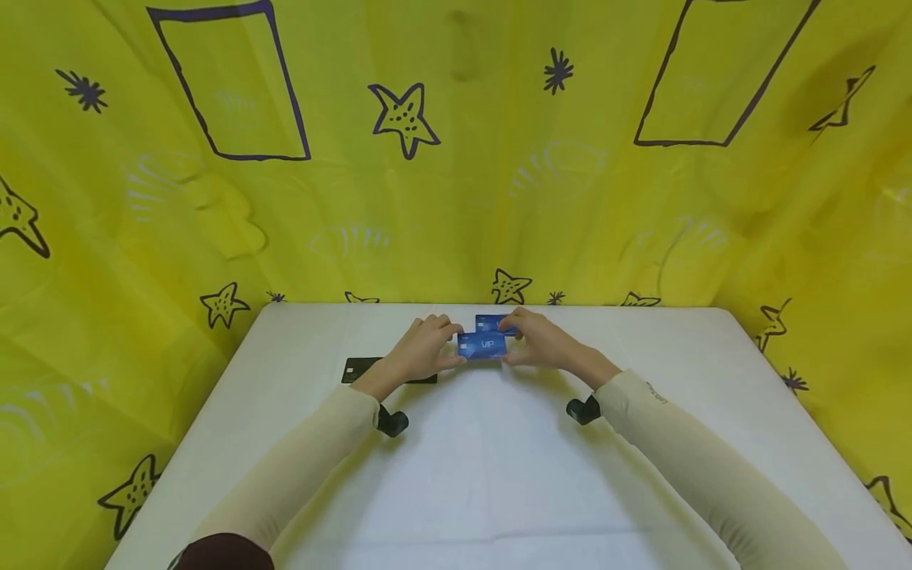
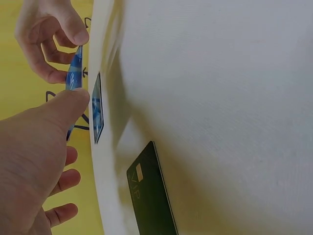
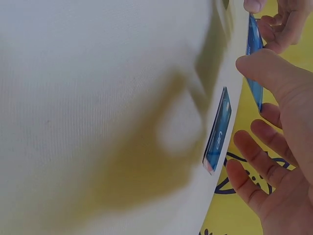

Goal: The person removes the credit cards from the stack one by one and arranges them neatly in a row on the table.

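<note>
L hand (image 1: 423, 348) & R hand (image 1: 543, 340) pinch VIP card (image 1: 481, 347).

White-topped table (image 1: 456, 475); present upon it, one blue card (image 3: 218, 129) lettered VIP, near the far edge; leftward, at least one dark VIP-lettered card (image 2: 151, 196), partly hidden.

The card (image 1: 481, 346) in the grip was blue with paler patches and white VIP lettering, and the second card (image 1: 488, 320) just beyond was blue too. Left of the grip, the third card (image 2: 149, 196) was dark green with gold lettering. Below spread a white tablecloth (image 1: 484, 459); behind, a yellow curtain (image 1: 470, 214) bore dark-outlined stars.
</note>
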